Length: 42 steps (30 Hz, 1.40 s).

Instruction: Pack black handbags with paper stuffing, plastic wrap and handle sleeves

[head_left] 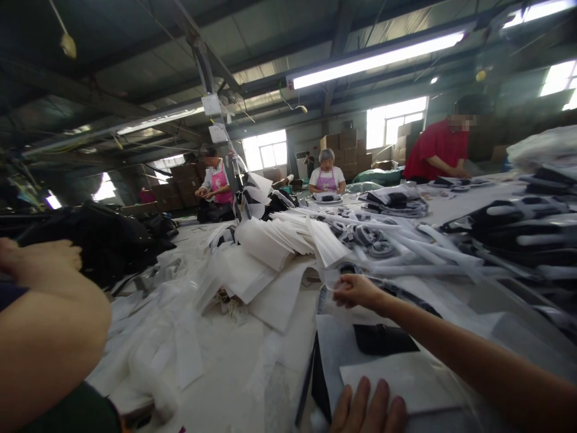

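Note:
My right hand (356,291) reaches out over the table, its fingers pinched on the edge of a clear plastic bag (336,313). My left hand (369,410) shows only its fingers at the bottom edge. They lie flat and stretched out on a white folded sheet (401,379) inside clear wrapping. A black piece (383,338) lies between the two hands, under the plastic.
A co-worker's bare arm (45,331) fills the lower left, beside a black fabric pile (108,240). Fanned white sheets (279,240) cover the middle, with black-and-white bundles (514,234) on the right. Three people work at the far end.

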Tool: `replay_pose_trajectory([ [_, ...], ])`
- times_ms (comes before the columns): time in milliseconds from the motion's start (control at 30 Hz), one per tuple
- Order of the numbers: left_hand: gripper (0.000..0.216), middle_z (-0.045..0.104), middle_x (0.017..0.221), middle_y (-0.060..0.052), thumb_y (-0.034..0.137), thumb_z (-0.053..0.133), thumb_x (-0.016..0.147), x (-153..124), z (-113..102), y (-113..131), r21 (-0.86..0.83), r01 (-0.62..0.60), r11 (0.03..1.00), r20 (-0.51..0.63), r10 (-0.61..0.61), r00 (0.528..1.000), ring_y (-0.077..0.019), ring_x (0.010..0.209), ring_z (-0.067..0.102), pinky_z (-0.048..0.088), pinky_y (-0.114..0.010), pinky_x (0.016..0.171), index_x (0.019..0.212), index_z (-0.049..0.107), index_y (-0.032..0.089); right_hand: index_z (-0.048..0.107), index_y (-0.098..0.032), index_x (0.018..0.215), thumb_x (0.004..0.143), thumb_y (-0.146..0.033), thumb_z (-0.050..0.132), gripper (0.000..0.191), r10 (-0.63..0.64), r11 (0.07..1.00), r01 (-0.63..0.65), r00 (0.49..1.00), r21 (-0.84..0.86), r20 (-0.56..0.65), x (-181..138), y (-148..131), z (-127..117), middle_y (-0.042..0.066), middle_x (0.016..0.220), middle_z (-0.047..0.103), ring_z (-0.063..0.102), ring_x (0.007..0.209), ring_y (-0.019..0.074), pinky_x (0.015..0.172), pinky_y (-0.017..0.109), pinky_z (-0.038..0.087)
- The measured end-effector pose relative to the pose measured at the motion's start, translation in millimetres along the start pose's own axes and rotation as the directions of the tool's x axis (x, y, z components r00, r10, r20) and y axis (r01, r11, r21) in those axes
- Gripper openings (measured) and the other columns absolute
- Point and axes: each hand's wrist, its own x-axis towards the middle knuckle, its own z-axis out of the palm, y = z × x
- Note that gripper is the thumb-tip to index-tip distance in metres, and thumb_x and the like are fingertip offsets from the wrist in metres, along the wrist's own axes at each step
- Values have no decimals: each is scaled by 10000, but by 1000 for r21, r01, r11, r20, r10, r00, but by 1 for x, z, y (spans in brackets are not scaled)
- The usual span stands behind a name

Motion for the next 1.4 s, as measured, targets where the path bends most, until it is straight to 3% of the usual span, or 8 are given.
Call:
replay_pose_trajectory([
  [167,294,774,1047,93,241,487,1011,8,-6,-1,-11,-48,999,32,49,998,-127,929,747,408,-288,1135,959,766,314,663,-130,996,940,-302,672,181,-164,979,168,986,114,-44,-14,-24,-13,9,867,700,675,728,132,682,298,580],
  [333,282,778,1023,100,239,509,1005,10,-3,1,-33,21,999,-30,-22,999,-120,933,746,404,-281,1139,936,771,319,698,-134,847,798,-331,760,213,-343,929,350,936,122,-75,-43,-42,-18,34,799,747,698,751,159,744,276,546],
  [567,328,779,1025,96,222,451,1025,17,-12,-3,-39,-34,999,63,36,997,-121,939,743,413,-283,1133,965,766,291,698,-184,725,878,-369,646,245,-463,886,459,882,-70,-80,-124,-23,18,-11,641,664,591,632,143,617,238,438],
  [667,355,787,972,67,216,418,1032,28,-22,-8,-51,-77,996,133,83,988,-120,941,740,482,-260,1061,953,762,258,725,-208,853,945,-356,568,235,-485,870,477,873,-128,-45,-150,-5,34,1,729,716,636,669,151,655,236,452],
  [767,362,782,995,40,218,394,1037,38,-32,-14,-94,-144,985,261,164,951,-128,962,732,551,-241,957,991,752,235,728,-220,967,973,-305,524,221,-489,871,490,872,-45,22,-162,9,40,14,867,760,694,788,165,733,227,485],
  [1000,297,748,1113,-15,235,422,1033,44,-43,-15,-103,-112,988,431,145,890,-147,1010,720,603,-274,903,1078,716,246,716,-186,829,970,-401,557,302,-439,898,438,899,44,5,-163,17,34,4,738,699,630,685,156,619,223,475],
  [1200,347,766,948,-25,196,367,1040,41,-48,-15,-85,-94,992,392,120,912,-166,914,748,627,-291,856,1047,714,198,750,-239,1040,965,-258,564,201,-570,820,571,821,-33,24,-178,19,34,37,1043,764,702,985,193,908,270,524],
  [1400,331,771,980,-70,219,400,1029,27,-51,-15,-11,-67,998,339,66,938,-194,923,750,645,-294,787,946,718,181,747,-216,1078,930,-133,519,284,-679,720,678,732,-148,51,-185,34,33,94,1147,725,688,1060,194,928,276,549],
])
